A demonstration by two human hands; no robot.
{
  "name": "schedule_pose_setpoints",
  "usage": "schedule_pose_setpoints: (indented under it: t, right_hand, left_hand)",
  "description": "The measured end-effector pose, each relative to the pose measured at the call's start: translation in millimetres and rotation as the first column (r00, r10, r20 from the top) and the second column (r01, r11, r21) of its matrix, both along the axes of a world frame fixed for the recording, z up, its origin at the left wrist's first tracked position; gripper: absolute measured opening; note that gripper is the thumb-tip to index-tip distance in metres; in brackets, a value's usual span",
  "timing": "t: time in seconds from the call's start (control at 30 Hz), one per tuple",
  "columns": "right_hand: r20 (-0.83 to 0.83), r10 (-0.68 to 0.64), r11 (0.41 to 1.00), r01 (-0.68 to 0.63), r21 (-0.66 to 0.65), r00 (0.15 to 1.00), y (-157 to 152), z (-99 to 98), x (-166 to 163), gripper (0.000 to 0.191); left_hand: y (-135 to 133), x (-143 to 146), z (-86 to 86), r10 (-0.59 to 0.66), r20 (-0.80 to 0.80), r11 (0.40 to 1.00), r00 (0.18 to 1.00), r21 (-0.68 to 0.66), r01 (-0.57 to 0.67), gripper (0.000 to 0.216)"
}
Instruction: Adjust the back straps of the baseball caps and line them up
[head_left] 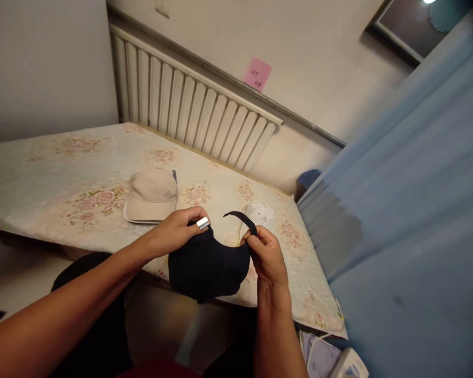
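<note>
A dark navy cap hangs over the near edge of the table, held by both my hands. My left hand grips its rear left edge, where a silver buckle shows at my fingertips. My right hand pinches the right side, beside the dark strap that arcs upward. A beige cap lies flat on the table just beyond my left hand. A white cap peeks out behind the strap.
The table wears a pale floral cloth. A white radiator lines the wall behind, with a pink note above it. A blue curtain hangs close on the right. Cloth items lie low at right.
</note>
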State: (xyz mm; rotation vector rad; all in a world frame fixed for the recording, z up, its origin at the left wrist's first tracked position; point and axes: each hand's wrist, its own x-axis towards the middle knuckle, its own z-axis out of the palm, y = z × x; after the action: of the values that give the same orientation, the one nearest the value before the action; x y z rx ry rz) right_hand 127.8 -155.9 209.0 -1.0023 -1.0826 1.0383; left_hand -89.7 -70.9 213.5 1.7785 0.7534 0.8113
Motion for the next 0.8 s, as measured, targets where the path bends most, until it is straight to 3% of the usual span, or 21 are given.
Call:
schedule_pose_setpoints:
  t: [0.1, 0.27, 0.5, 0.7, 0.8]
  right_hand:
    - [0.067, 0.019, 1.0, -0.02, 0.019, 0.998, 10.1, 1.1, -4.2, 0.009]
    - [0.023, 0.005, 1.0, -0.006, 0.007, 1.0, 20.4, -9.8, -13.7, 0.013]
    - [0.081, 0.052, 0.997, -0.047, -0.064, 0.995, 12.4, -24.8, -28.0, 0.017]
    - [0.241, -0.101, 0.984, 0.132, -0.117, 0.965, 3.2, -26.0, -32.2, 0.012]
    - [0.302, -0.109, 0.977, 0.158, -0.141, 0.947, 0.1, -28.4, -31.5, 0.012]
  left_hand:
    - [6.4, 5.7, -4.0, 0.007, 0.055, 0.999, 0.998, 0.04, -0.009, 0.013]
    - [13.4, 18.7, -21.7, 0.005, 0.133, 1.0, 0.991, 0.03, -0.009, 0.015]
    - [-5.6, 34.2, -30.6, -0.018, 0.041, 0.995, 0.999, 0.103, 0.013, 0.01]
    - [-12.9, 41.3, -33.0, -0.078, 0.052, 0.995, 0.996, 0.067, 0.075, 0.011]
    - [-15.7, 42.7, -34.9, -0.103, 0.058, 0.995, 0.993, 0.026, 0.101, 0.012]
